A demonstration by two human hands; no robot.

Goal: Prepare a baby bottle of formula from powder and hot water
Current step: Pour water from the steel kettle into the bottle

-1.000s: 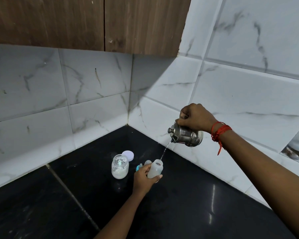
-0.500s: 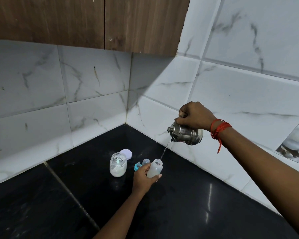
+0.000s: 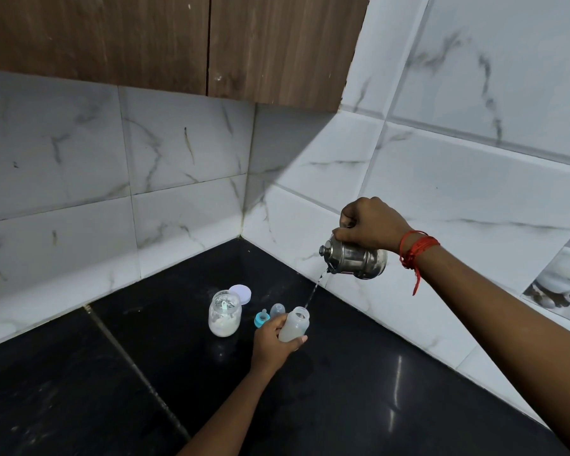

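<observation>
As steel kettle (image 3: pixel 356 258) pours, translucent plastic bottle (image 3: pixel 295 325)

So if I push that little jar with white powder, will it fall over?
Probably not easily: the squat clear jar of white powder looks wide, its powder sitting low. It may slide on the glossy black counter. It looks like glass, so perhaps breakable.

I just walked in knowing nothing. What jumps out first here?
First, the right hand tipping a steel kettle beside the tiled wall, a thin stream of water falling into the open baby bottle that the left hand holds tilted down at the black counter. Left of it stands an open jar of white powder, its lid behind it.
</observation>
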